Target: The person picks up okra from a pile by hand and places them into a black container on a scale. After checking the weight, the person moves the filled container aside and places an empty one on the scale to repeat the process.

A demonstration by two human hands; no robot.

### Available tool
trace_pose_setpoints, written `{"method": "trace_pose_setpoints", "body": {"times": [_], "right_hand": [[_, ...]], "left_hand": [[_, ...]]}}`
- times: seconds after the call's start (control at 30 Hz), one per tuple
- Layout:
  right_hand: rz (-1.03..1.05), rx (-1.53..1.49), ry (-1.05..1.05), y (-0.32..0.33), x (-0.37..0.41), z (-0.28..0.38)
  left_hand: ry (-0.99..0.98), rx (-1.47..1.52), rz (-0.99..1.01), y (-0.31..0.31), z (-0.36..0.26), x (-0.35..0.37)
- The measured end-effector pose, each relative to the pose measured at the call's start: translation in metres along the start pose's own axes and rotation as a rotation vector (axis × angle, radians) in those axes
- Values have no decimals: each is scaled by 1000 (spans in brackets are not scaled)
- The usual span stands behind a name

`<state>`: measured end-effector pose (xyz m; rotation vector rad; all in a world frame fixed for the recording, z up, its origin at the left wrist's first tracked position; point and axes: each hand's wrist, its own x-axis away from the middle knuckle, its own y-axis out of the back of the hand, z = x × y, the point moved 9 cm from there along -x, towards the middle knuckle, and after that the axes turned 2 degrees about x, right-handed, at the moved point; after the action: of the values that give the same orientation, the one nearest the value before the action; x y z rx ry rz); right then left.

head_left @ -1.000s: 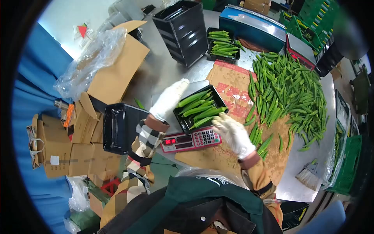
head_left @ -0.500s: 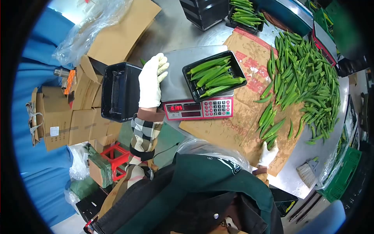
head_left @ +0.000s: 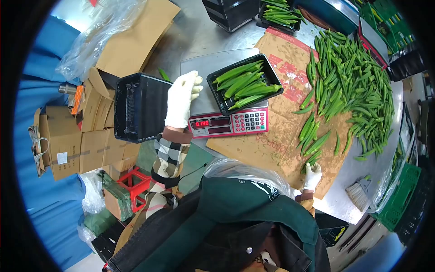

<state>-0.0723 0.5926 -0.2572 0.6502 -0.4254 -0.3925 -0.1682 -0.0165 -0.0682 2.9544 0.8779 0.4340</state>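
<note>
A black tray (head_left: 217,100) of okra pods (head_left: 244,84) rests tilted on the metal plate of a red-framed scale (head_left: 251,121), whose display reads about 0.190. My gloved left hand (head_left: 182,99) is raised at the left edge of the scale, fingers loosely bent and nothing in them. At the lower edge of the cardboard sheet (head_left: 276,145), my gloved right hand (head_left: 312,177) has its fingertips around the end of some okra (head_left: 313,158). Several loose pods lie just above that hand.
A large okra pile (head_left: 358,90) covers the right side. Black empty trays (head_left: 152,106) stand left of the scale. Another okra tray (head_left: 281,14) and a black container (head_left: 230,13) are at the back. A brush (head_left: 358,195) lies at lower right.
My left hand has shifted slightly right and down, its fingers more bent. The display went from about 0.195 to 0.190. The view has shifted slightly; my right hand remains at the okra.
</note>
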Motion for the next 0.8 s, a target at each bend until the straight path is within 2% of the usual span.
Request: {"method": "trace_pose_setpoints", "body": {"times": [0.03,0.1,0.17,0.23,0.33,0.43,0.53,0.7,0.8], "right_hand": [[-7,18,1,0,1,3],[5,-15,-2,-1,0,3],[0,-11,-7,-1,-1,1],[-11,31,-11,-2,-5,-7],[1,-4,-25,-2,-3,1],[-29,-12,-41,-3,-7,-16],[-35,-10,-19,-3,-3,-7],[-35,-58,-28,-6,-8,-21],[-60,-41,-36,-3,0,-9]], "left_hand": [[18,10,-30,-3,3,1],[-348,-271,-143,-9,-23,10],[-577,-399,-180,-32,-44,33],[-649,-481,16,-67,-45,42],[-728,-645,150,-116,-40,51],[-743,-792,205,-148,-35,45],[-773,-1171,290,-179,-22,35],[-749,-1089,294,-159,-37,24],[-501,-857,406,-123,-42,18]]}}
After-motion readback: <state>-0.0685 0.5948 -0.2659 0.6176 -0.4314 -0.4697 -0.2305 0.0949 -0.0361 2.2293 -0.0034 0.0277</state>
